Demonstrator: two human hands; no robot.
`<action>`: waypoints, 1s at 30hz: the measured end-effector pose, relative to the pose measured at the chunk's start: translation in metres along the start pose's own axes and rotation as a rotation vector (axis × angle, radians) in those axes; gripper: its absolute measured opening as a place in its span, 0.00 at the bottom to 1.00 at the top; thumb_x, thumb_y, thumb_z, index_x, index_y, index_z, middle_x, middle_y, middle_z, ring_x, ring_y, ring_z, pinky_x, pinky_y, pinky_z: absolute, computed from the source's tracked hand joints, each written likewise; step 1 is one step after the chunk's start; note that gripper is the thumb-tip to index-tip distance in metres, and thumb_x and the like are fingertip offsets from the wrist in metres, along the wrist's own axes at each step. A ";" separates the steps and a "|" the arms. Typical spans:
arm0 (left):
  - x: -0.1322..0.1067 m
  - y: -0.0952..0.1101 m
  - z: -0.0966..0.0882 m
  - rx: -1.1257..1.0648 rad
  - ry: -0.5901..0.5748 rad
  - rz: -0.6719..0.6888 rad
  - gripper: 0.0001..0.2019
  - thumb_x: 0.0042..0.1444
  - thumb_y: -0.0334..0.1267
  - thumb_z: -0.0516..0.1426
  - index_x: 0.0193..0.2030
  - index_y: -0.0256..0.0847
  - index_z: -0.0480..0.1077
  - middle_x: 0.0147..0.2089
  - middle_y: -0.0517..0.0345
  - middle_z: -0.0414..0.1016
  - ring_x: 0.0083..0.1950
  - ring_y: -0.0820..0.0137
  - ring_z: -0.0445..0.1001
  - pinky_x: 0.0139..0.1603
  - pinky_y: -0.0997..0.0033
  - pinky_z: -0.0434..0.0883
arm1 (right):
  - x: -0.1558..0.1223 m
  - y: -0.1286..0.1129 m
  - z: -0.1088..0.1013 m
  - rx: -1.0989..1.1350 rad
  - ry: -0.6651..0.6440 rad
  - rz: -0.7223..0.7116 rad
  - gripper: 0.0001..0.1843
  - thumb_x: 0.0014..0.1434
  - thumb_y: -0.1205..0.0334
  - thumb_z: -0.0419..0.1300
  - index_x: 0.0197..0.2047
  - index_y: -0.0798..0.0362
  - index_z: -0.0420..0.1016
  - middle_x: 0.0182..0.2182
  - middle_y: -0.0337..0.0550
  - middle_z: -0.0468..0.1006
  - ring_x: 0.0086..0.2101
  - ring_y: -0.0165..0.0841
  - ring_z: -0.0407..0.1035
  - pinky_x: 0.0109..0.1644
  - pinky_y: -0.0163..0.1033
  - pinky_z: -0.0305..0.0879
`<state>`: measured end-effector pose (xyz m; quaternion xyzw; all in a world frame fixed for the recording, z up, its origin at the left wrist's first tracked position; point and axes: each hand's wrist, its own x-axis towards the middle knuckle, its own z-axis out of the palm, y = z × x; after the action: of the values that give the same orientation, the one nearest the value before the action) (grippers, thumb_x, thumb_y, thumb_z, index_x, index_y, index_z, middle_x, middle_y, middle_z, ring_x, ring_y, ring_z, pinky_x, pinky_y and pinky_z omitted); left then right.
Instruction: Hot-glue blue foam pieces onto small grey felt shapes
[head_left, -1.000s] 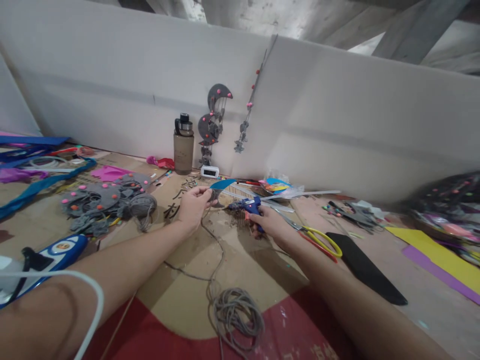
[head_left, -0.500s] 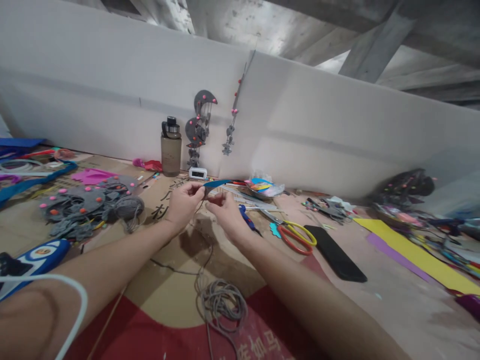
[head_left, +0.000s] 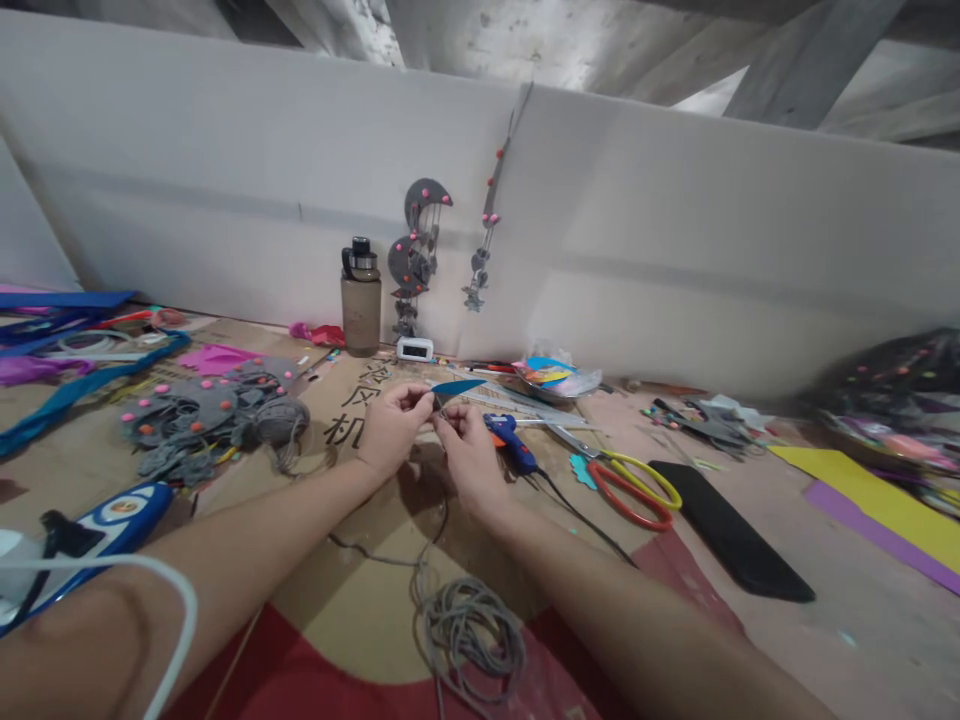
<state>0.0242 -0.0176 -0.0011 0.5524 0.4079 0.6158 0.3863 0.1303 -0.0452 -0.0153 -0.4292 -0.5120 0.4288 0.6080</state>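
Note:
My left hand (head_left: 390,428) and my right hand (head_left: 469,455) meet at the middle of the cardboard-covered work surface (head_left: 360,590). Both pinch the near end of a small blue pointed foam piece (head_left: 457,387), which sticks out to the right above the fingers. A grey cord (head_left: 442,515) hangs from between my hands down to a loose coil (head_left: 472,635) near me. The blue glue gun (head_left: 511,440) lies just right of my right hand, untouched.
Yellow-and-red scissors (head_left: 626,480) and a black phone (head_left: 731,530) lie to the right. Grey felt pieces with pink dots (head_left: 202,410) sit left. A brown bottle (head_left: 361,298), a small clock (head_left: 415,349) and hanging grey ornaments (head_left: 420,250) stand by the white wall.
My right hand put down the glue gun and came over to the blue piece, which both hands now pinch. The left hand stayed on the piece.

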 end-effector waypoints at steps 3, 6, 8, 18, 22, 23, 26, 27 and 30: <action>0.001 0.001 0.002 -0.186 0.016 -0.131 0.11 0.43 0.41 0.61 0.28 0.36 0.70 0.26 0.60 0.73 0.28 0.73 0.72 0.36 0.68 0.73 | 0.002 -0.004 -0.002 -0.059 0.007 -0.040 0.08 0.52 0.58 0.56 0.35 0.52 0.64 0.30 0.37 0.68 0.31 0.29 0.63 0.34 0.35 0.59; 0.002 -0.001 0.003 -0.287 -0.003 -0.159 0.11 0.42 0.41 0.63 0.29 0.35 0.70 0.28 0.59 0.74 0.31 0.72 0.73 0.39 0.65 0.74 | 0.003 -0.008 -0.005 -0.087 0.011 -0.085 0.07 0.53 0.59 0.54 0.34 0.52 0.64 0.31 0.38 0.69 0.33 0.29 0.63 0.39 0.36 0.60; 0.002 -0.003 0.003 -0.331 -0.031 -0.147 0.12 0.42 0.41 0.63 0.31 0.35 0.71 0.30 0.57 0.74 0.33 0.71 0.74 0.40 0.64 0.74 | 0.004 -0.008 -0.006 -0.113 0.007 -0.109 0.06 0.54 0.59 0.53 0.34 0.53 0.65 0.31 0.37 0.69 0.33 0.29 0.63 0.40 0.36 0.59; 0.001 -0.004 0.002 -0.408 -0.059 -0.168 0.10 0.44 0.39 0.62 0.32 0.35 0.71 0.31 0.58 0.73 0.34 0.72 0.73 0.41 0.66 0.74 | 0.006 -0.007 -0.008 -0.156 0.026 -0.134 0.07 0.54 0.58 0.53 0.32 0.53 0.66 0.29 0.37 0.69 0.32 0.30 0.63 0.39 0.36 0.59; 0.003 -0.005 0.003 -0.424 -0.041 -0.164 0.10 0.42 0.39 0.63 0.29 0.36 0.70 0.29 0.59 0.72 0.33 0.71 0.73 0.41 0.64 0.74 | 0.007 -0.007 -0.009 -0.158 0.048 -0.154 0.08 0.53 0.58 0.54 0.33 0.53 0.66 0.30 0.37 0.69 0.32 0.29 0.63 0.38 0.36 0.59; 0.003 -0.004 0.003 -0.427 -0.032 -0.168 0.10 0.42 0.39 0.63 0.29 0.36 0.70 0.29 0.60 0.72 0.33 0.71 0.73 0.40 0.63 0.74 | 0.007 -0.007 -0.010 -0.163 0.049 -0.161 0.07 0.53 0.58 0.54 0.33 0.53 0.67 0.29 0.37 0.69 0.31 0.29 0.62 0.38 0.35 0.59; 0.002 -0.002 0.004 -0.426 -0.009 -0.184 0.10 0.40 0.39 0.63 0.27 0.36 0.69 0.28 0.60 0.71 0.33 0.71 0.72 0.41 0.63 0.74 | 0.008 -0.011 -0.012 -0.196 0.053 -0.177 0.07 0.53 0.58 0.54 0.31 0.53 0.67 0.28 0.37 0.69 0.30 0.29 0.61 0.36 0.35 0.58; 0.001 -0.001 0.005 -0.424 -0.009 -0.188 0.10 0.40 0.39 0.63 0.27 0.36 0.69 0.28 0.60 0.72 0.33 0.72 0.72 0.41 0.63 0.74 | 0.009 -0.012 -0.013 -0.212 0.053 -0.185 0.07 0.53 0.58 0.53 0.31 0.53 0.67 0.27 0.37 0.69 0.29 0.29 0.61 0.35 0.35 0.58; -0.001 0.001 0.005 -0.421 -0.022 -0.196 0.10 0.40 0.39 0.63 0.27 0.36 0.69 0.29 0.60 0.72 0.33 0.72 0.73 0.41 0.63 0.74 | 0.011 -0.013 -0.016 -0.263 0.077 -0.216 0.07 0.54 0.58 0.53 0.31 0.53 0.67 0.27 0.37 0.68 0.29 0.29 0.61 0.35 0.35 0.58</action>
<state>0.0292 -0.0182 0.0001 0.4242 0.3179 0.6407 0.5555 0.1483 -0.0390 -0.0018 -0.4637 -0.5833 0.2734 0.6083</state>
